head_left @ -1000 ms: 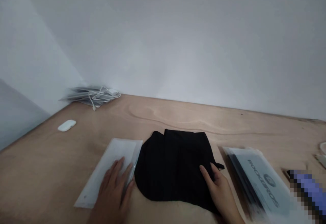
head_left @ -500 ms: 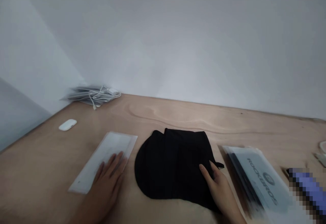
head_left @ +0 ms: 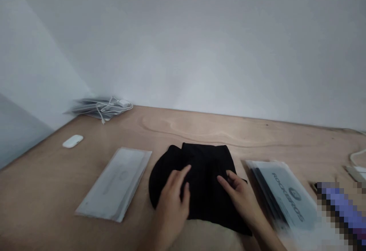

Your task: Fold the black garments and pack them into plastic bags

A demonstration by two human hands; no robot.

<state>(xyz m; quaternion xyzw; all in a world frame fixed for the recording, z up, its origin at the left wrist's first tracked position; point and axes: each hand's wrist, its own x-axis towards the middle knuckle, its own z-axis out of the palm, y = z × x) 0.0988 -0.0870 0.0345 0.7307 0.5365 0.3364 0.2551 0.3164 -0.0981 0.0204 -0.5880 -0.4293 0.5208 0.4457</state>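
A black cloth item (head_left: 200, 159) with a rounded left end lies folded flat on the wooden table. Over its left part is my left hand (head_left: 173, 197), thumb and index finger apart, holding nothing. My right hand (head_left: 238, 190) is at the cloth's right side, its thumb and fingers closed near a small ridge of the fabric, which they seem to pinch. To the left lies a flat, frosted plastic bag (head_left: 114, 184) with a faint print. Right of the cloth is a clear packet (head_left: 291, 194) marked ROCKBROS, with dark contents along its left side.
A white oval case (head_left: 73, 141) sits at the left. Grey bags with a white cable and plug (head_left: 104, 108) lie in the back left corner by the wall. A pixelated bluish device (head_left: 340, 205) and a white cable (head_left: 357, 154) are at the right.
My left hand has moved right, off the frosted bag and over the black cloth. My right hand's fingers have drawn closer together on the cloth. The view has shifted slightly.
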